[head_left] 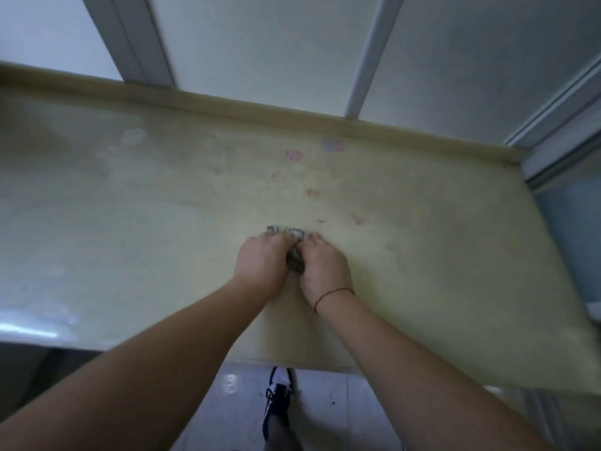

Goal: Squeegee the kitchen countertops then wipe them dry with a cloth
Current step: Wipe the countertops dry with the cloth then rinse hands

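A small grey cloth point(294, 252) is pressed on the countertop point(130, 206) under the left hand point(261, 265) and right hand point(325, 271), whose fingers are curled over it. It is judged soft and light, so it is best held bunched from above.

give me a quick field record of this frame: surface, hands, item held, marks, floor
surface: pale yellow countertop, raised back edge
left hand: pressing on cloth
right hand: pressing on cloth, red string at wrist
item: small dark patterned cloth, mostly hidden under both hands
marks: pinkish stains beyond the hands
floor: shoe on tiles
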The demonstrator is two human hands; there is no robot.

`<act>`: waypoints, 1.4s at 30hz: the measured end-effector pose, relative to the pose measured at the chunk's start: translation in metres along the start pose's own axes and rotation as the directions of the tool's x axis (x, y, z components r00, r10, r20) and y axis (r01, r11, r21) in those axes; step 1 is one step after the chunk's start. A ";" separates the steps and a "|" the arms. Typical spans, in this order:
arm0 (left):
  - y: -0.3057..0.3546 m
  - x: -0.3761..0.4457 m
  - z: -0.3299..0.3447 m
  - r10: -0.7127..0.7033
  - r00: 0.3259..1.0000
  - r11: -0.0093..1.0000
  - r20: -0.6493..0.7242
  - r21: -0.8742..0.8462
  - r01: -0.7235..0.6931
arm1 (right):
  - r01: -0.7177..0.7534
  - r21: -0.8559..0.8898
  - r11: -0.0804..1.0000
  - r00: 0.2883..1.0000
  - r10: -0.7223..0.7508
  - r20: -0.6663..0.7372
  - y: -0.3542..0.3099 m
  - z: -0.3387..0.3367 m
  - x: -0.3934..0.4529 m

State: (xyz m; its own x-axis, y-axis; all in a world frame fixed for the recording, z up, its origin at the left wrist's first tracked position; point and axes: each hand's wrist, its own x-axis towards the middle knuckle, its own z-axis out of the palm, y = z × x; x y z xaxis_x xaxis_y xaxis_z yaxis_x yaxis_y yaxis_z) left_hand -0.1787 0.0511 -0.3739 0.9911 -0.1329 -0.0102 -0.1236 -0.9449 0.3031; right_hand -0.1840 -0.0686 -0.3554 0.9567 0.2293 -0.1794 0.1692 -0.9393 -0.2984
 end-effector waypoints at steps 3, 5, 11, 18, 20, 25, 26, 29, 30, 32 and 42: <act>0.003 -0.063 -0.002 0.067 0.997 0.997 -0.028 -0.021 -0.068 | 0.055 0.048 0.997 0.998 -0.056 0.031 -0.010 0.013 -0.056; -0.001 -0.101 -0.003 0.108 0.993 0.988 -0.040 -0.103 -0.112 | 0.077 0.070 0.995 0.994 -0.082 0.076 -0.017 0.022 -0.087; -0.006 -0.147 0.012 0.110 0.981 0.973 -0.162 -0.186 -0.139 | 0.255 0.014 0.967 0.967 -0.254 -0.021 -0.009 0.046 -0.114; 0.043 -0.136 0.039 0.156 0.965 0.929 -0.213 -0.301 -0.217 | 0.378 -0.126 0.917 0.913 -0.392 -0.116 0.055 0.035 -0.123; 0.046 -0.126 0.046 0.188 0.954 0.926 -0.233 -0.281 -0.251 | 0.418 -0.129 0.899 0.878 -0.436 -0.197 0.072 0.038 -0.116; 0.050 -0.031 0.048 0.198 0.935 0.947 -0.293 -0.188 -0.259 | 0.317 -0.095 0.944 0.905 -0.331 -0.269 0.097 0.023 -0.033; 0.055 0.006 0.050 0.169 0.936 0.951 -0.308 -0.197 -0.237 | 0.260 -0.092 0.961 0.923 -0.276 -0.267 0.106 0.013 -0.003; 0.068 0.115 0.045 0.098 0.961 0.976 -0.260 -0.161 -0.143 | 0.139 -0.111 0.984 0.951 -0.164 -0.262 0.130 -0.018 0.092; 0.069 0.145 0.042 0.091 0.977 0.986 -0.193 -0.122 -0.116 | 0.131 -0.114 0.985 0.954 -0.156 -0.255 0.135 -0.027 0.119; 0.070 0.201 0.039 0.066 0.992 0.996 -0.107 -0.044 -0.071 | 0.102 -0.156 0.982 0.959 -0.139 -0.246 0.145 -0.046 0.169; 0.074 0.287 0.050 -0.001 0.965 1.000 -0.263 -0.020 -0.004 | 0.119 -0.217 0.969 0.949 -0.175 -0.262 0.176 -0.077 0.243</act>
State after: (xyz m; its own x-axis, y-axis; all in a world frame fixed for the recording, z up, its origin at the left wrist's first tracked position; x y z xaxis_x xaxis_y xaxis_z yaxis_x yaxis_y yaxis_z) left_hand 0.0939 -0.0721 -0.4021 0.9695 -0.0482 0.2404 -0.1265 -0.9383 0.3219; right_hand 0.0968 -0.1973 -0.3794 0.9404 0.3154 0.1272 0.3292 -0.9382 -0.1070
